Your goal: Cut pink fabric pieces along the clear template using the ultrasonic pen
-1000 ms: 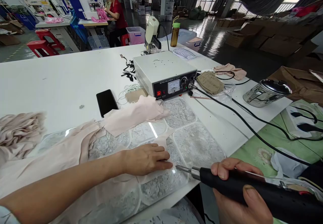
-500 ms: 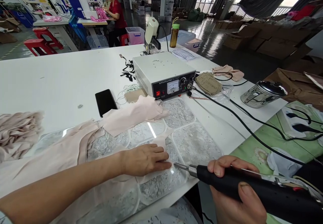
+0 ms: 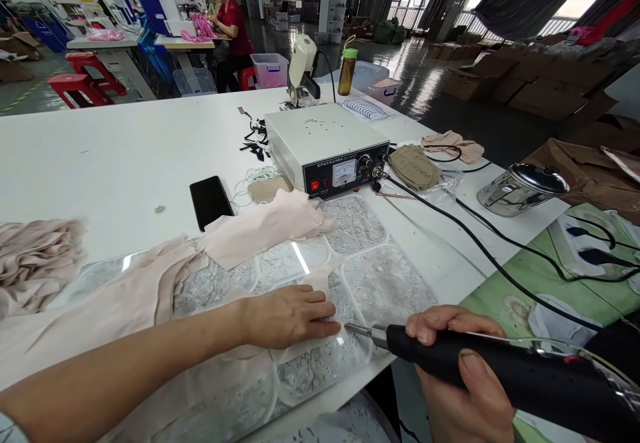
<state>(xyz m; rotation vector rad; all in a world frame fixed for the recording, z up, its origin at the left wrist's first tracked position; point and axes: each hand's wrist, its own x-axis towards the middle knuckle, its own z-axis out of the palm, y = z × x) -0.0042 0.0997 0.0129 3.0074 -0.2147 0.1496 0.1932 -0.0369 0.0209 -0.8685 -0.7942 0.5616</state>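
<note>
My right hand (image 3: pixel 463 370) is wrapped round the black handle of a handheld ultrasonic welder (image 3: pixel 525 380). Its pointed metal tip (image 3: pixel 357 330) is just right of my left fingertips, at the edge of a thin pale pink fabric piece (image 3: pixel 320 280). My left hand (image 3: pixel 293 316) lies flat on that fabric, fingers stretched out, pressing it onto a clear marbled mat (image 3: pixel 395 283). More pale pink fabric pieces (image 3: pixel 265 226) lie beyond the hand, and a layered stack of fabric (image 3: pixel 115 296) spreads to the left, partly hidden by my forearm.
A control box (image 3: pixel 327 146) with a dial stands behind the mat, its black cable (image 3: pixel 450 213) running right. Around it are a phone (image 3: pixel 210 202), card patterns (image 3: pixel 414 165), a lidded canister (image 3: pixel 520 190) and a bottle (image 3: pixel 347 73). Crumpled fabric (image 3: pixel 37 263) lies left. A co-worker (image 3: pixel 234 33) sits at a sewing machine.
My right hand and the welder have shifted slightly left, with the tip still beside my left fingertips. My left hand and the fabric stay in place.
</note>
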